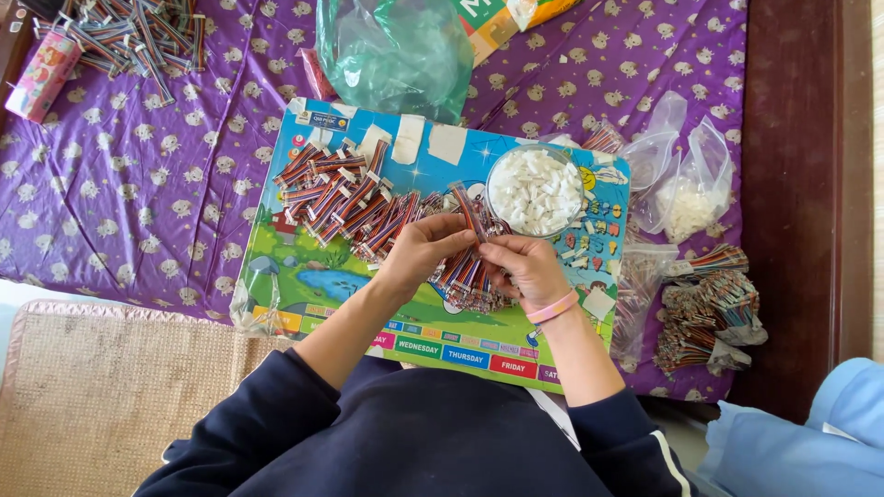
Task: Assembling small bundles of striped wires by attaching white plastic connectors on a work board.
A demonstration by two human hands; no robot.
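**Two hands on one ribbon cable above a picture board**

A round clear bowl (535, 190) sat at the upper right of the colourful picture board (304, 285) and was filled to the brim with small white plastic connectors (529, 198). Just beyond the board's right edge lay clear plastic bags (686, 179); one held a clump of the same white pieces. Further down that side, two bagged bundles of finished cables (709, 317) rested on the purple patterned cloth (138, 193). A crumpled green plastic bag (396, 51) lay above the board, its contents not discernible. One pink printed cylinder (39, 75) lay at the far upper left beside a heap of loose cables (138, 37).

There were two hands, one bowl and one board; the cables in the piles were too many to count.

The left hand (419, 248) and the right hand (525, 267) met over the middle of the board, and their fingers were pinched shut on a single ribbon cable (470, 213), which was short, flat and striped in many colours, standing up at a tilt between the thumbs. A pink band (552, 308) circled the right wrist. A pile of like cables (345, 198) covered the board left of the hands, and another cluster (465, 281) lay right beneath them.
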